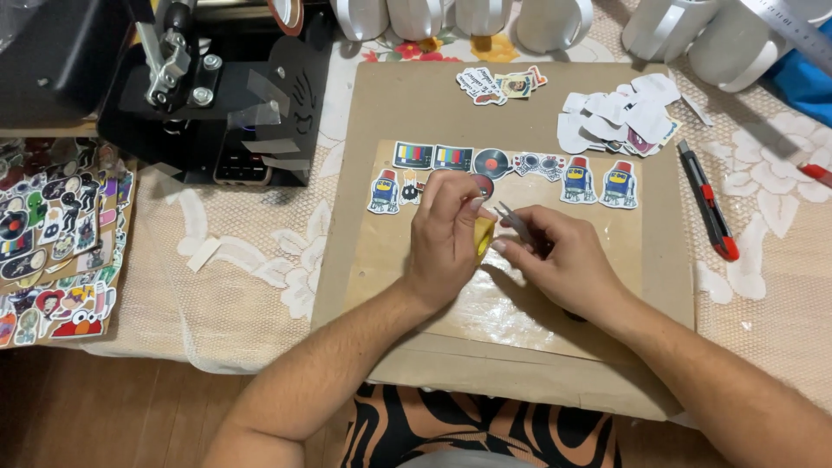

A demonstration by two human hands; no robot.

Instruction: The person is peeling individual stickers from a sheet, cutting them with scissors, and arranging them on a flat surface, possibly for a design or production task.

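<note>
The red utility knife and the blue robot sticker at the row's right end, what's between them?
Only bare brown board separates the utility knife from the robot sticker, seen in the head view.

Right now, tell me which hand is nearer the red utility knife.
Right. The right hand lies left of the knife, apart from it; the left hand is farther left still.

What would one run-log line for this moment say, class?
left hand: holds yellow sticker | right hand: holds tweezers at it | under: cardboard board | behind: sticker row
</note>
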